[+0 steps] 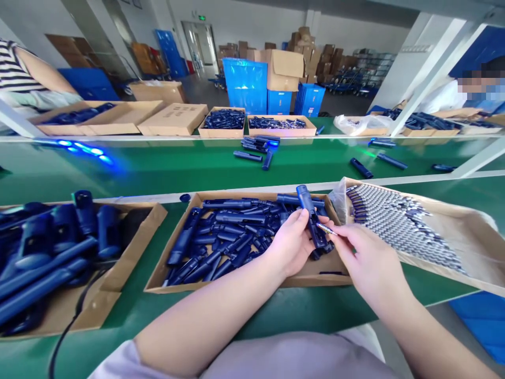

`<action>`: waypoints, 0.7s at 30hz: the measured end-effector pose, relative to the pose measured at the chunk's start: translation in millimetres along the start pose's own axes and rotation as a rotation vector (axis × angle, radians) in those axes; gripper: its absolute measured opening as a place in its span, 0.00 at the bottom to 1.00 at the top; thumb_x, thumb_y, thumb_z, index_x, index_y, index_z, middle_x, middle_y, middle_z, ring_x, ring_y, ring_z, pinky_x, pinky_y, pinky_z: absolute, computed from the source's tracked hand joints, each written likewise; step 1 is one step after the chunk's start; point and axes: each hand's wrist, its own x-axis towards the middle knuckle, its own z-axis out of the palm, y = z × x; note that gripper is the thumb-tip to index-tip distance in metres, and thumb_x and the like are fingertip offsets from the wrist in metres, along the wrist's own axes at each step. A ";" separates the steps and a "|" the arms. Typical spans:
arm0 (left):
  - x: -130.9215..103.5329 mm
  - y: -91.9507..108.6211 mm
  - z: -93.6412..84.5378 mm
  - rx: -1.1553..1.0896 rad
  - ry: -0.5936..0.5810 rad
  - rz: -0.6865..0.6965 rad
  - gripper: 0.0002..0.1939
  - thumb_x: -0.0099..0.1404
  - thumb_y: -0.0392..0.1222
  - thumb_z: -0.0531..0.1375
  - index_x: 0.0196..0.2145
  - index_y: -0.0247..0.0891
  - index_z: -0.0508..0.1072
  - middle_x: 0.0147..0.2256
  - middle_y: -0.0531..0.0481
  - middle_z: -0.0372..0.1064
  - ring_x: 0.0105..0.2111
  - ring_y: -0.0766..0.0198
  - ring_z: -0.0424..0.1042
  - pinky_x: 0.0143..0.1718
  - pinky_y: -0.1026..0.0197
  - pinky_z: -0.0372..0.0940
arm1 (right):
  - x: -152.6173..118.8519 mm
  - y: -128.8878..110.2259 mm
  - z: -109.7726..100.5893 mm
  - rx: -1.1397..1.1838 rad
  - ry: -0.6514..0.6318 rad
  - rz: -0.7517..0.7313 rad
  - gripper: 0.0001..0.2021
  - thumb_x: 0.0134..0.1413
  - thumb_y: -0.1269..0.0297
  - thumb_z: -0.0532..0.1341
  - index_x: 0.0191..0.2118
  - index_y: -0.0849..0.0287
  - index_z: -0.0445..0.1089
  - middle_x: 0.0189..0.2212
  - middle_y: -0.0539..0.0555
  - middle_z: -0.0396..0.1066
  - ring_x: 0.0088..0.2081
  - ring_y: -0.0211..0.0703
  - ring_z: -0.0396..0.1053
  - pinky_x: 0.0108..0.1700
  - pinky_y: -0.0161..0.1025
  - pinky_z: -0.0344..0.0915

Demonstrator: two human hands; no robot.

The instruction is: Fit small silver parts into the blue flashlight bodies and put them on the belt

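Observation:
My left hand [292, 245] is closed around a dark blue tubular housing [304, 198] with a slot along its side, tilted above a cardboard tray. Between the thumb and fingers of my right hand [369, 258] is a thin, shiny metallic rod [326, 229]. Its far end meets the side of the housing; whether it sits inside the slot cannot be made out. Below my left hand, the cardboard tray [158, 289] holds many similar blue housings [240, 218]. To the right, a lined box [469, 226] contains rows of small silver-and-dark parts [398, 221].
At left stands another cardboard box [106, 300] of larger blue housings, with a black cable [74, 316] hanging over its edge. Beyond a white rail, loose blue tubes [248, 156] lie on the green belt [189, 168]. Co-workers sit at far left and far right.

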 end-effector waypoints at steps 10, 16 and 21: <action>0.5 -1.7 -3.1 -0.027 0.013 0.044 0.08 0.65 0.43 0.60 0.37 0.37 0.65 0.36 0.45 0.74 0.42 0.56 0.76 0.44 0.53 0.69 | -10.6 1.0 23.5 0.151 0.016 0.057 0.07 0.63 0.65 0.56 0.41 0.57 0.71 0.37 0.55 0.71 0.41 0.43 0.70 0.45 0.41 0.69; 4.5 -0.9 -6.0 -0.003 0.103 0.081 0.08 0.65 0.41 0.60 0.37 0.37 0.64 0.34 0.47 0.73 0.43 0.57 0.75 0.43 0.54 0.70 | -17.7 -13.8 24.7 0.098 -0.131 0.022 0.18 0.65 0.63 0.51 0.54 0.64 0.69 0.37 0.59 0.68 0.40 0.47 0.66 0.44 0.46 0.67; 8.0 -0.3 -6.1 0.058 0.109 0.079 0.07 0.67 0.42 0.58 0.37 0.37 0.65 0.32 0.48 0.72 0.36 0.61 0.76 0.39 0.58 0.70 | 4.9 20.0 14.3 0.086 -0.184 0.087 0.20 0.66 0.58 0.48 0.50 0.62 0.72 0.39 0.59 0.67 0.42 0.46 0.66 0.47 0.43 0.66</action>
